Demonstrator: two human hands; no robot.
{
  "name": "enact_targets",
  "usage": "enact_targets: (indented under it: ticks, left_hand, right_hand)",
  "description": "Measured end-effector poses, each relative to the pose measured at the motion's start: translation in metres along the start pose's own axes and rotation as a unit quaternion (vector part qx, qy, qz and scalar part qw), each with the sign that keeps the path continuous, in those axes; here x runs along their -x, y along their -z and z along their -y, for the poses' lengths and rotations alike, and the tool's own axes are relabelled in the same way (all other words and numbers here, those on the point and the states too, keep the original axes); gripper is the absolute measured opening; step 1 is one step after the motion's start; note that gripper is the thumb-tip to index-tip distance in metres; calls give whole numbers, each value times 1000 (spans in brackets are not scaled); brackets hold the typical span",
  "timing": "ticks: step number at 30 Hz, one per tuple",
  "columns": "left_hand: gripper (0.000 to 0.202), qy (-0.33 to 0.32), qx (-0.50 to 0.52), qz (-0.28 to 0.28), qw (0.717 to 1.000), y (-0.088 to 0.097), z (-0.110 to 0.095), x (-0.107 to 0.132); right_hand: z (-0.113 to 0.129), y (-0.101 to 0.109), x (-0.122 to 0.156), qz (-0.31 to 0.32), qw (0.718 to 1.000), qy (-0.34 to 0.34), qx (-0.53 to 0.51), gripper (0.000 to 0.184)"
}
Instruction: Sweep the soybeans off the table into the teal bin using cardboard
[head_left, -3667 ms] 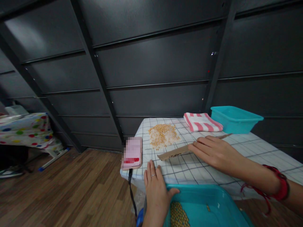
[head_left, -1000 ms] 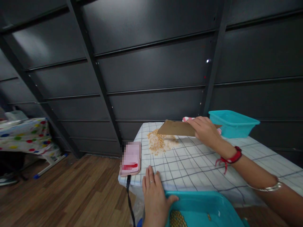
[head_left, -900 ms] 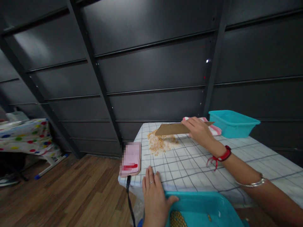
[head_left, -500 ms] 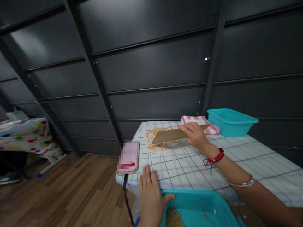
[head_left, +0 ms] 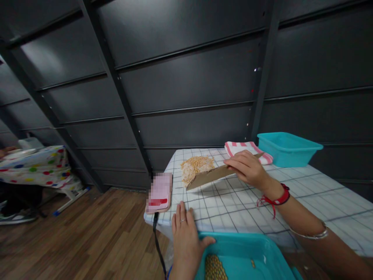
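My right hand [head_left: 247,171] grips a strip of brown cardboard [head_left: 206,177], tilted with its far left end low over the table. Just beyond that end lies a heap of yellow kernels and pale crumbs [head_left: 196,167] on the checked cloth [head_left: 224,206]. My left hand [head_left: 186,237] lies flat at the table's front edge, fingers stretched out and thumb apart, touching the left rim of a turquoise basin [head_left: 241,237]. Inside that basin sit a pile of yellowish-brown beans or kernels [head_left: 215,268] and a stray one; the basin's near part is cut off by the frame.
A pink phone [head_left: 159,192] with a black strap [head_left: 157,241] lies at the table's left edge. At the back are a pink-striped towel [head_left: 241,147] and a second turquoise basin [head_left: 291,153]. Another table with a dotted cloth [head_left: 37,167] stands far left, a person's shoe beneath.
The cardboard's left end has come toward me, and the kernels and crumbs at the front are now gathered behind it. My right hand has shifted slightly right. The left hand stays put.
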State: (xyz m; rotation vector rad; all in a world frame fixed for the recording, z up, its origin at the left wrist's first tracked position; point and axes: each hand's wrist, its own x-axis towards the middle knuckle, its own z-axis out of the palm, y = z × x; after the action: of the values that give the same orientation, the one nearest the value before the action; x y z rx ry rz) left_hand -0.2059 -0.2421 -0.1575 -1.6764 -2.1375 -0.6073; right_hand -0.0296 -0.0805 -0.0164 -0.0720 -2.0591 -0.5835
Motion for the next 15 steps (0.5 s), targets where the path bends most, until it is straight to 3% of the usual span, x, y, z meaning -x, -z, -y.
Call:
enact_targets:
  ticks: [3, 9, 15]
  left_hand:
    - [81, 5, 12, 7, 1000, 1, 0, 0]
    - [84, 5, 3, 6, 1000, 3, -1, 0]
    - [84, 0, 2, -2, 1000, 2, 0, 0]
  right_hand:
    - [8, 11, -9, 45, 998, 26, -44, 14]
    - [21, 19, -15, 143, 988, 45, -42, 20]
    - [28, 21, -15, 167, 983, 70, 16, 22]
